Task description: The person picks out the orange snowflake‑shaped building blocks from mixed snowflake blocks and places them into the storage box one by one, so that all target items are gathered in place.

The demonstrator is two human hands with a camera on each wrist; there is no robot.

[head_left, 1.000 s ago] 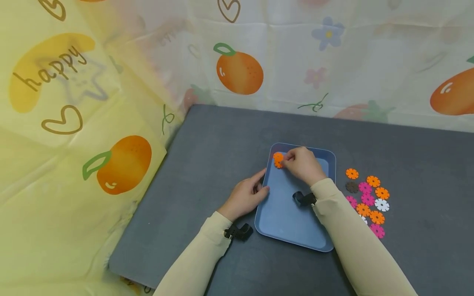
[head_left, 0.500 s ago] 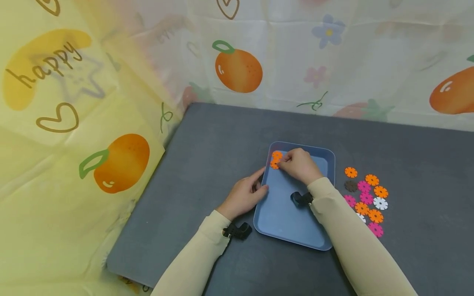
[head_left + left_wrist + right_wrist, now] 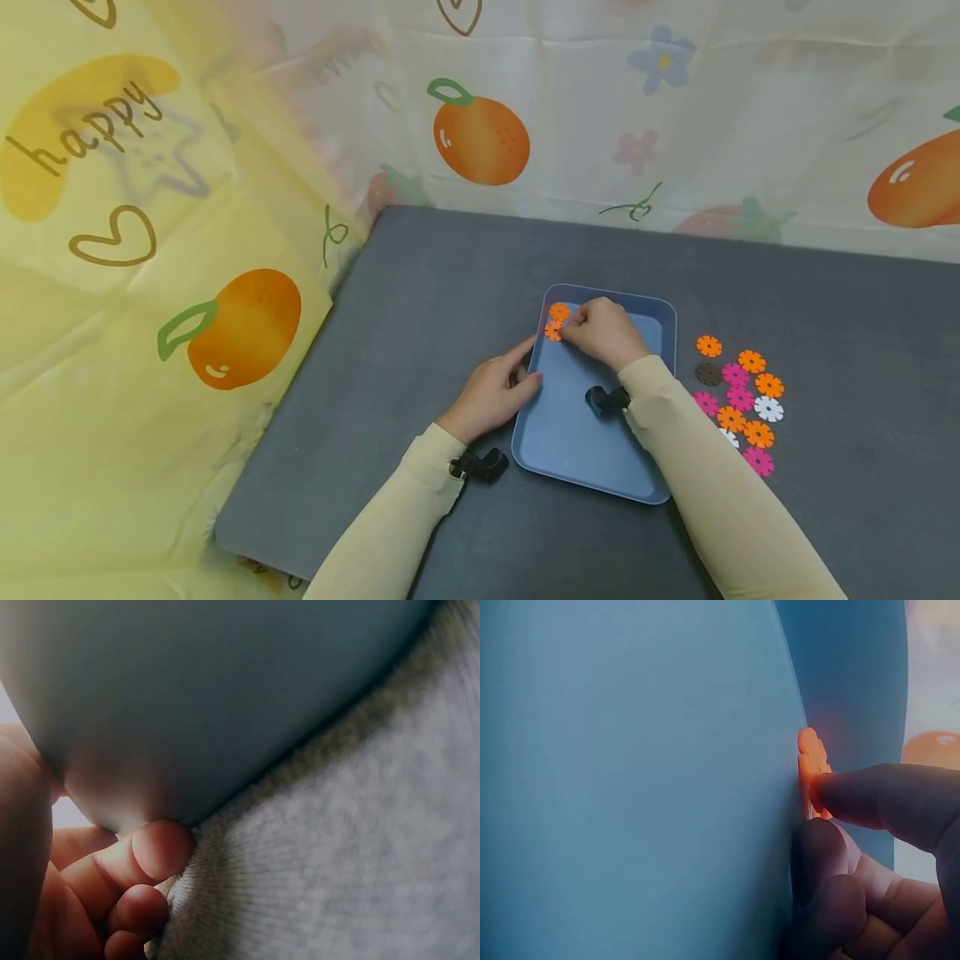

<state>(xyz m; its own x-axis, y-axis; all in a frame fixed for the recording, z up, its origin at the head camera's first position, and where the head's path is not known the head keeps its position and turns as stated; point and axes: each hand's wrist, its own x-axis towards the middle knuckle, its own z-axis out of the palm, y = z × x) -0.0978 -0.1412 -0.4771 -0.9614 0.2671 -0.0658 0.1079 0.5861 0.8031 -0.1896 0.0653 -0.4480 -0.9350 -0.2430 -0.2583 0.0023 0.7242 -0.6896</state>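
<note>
In the head view a blue tray (image 3: 592,433) lies on the grey table. My left hand (image 3: 487,396) holds its left rim, thumb at the edge and fingers along the outside. The left wrist view has curled fingertips (image 3: 161,851) against the tray's outer wall. Inside the tray's far left corner my right hand (image 3: 603,332) pinches an orange notched disc (image 3: 553,331), partly covered by the fingers. Another orange disc (image 3: 559,311) lies just beyond it. In the right wrist view a fingertip touches orange plastic (image 3: 808,761) at the tray floor.
Right of the tray lie several loose notched discs: orange (image 3: 708,346), pink (image 3: 758,462), white (image 3: 768,409) and a dark brown one (image 3: 708,374). My right sleeve (image 3: 712,467) hides part of that group. A printed curtain (image 3: 570,108) borders the table's back.
The nearer orange disc has slid slightly left towards the tray wall, with my right hand following. My left hand stays at the rim. The whole head view has shifted a little.
</note>
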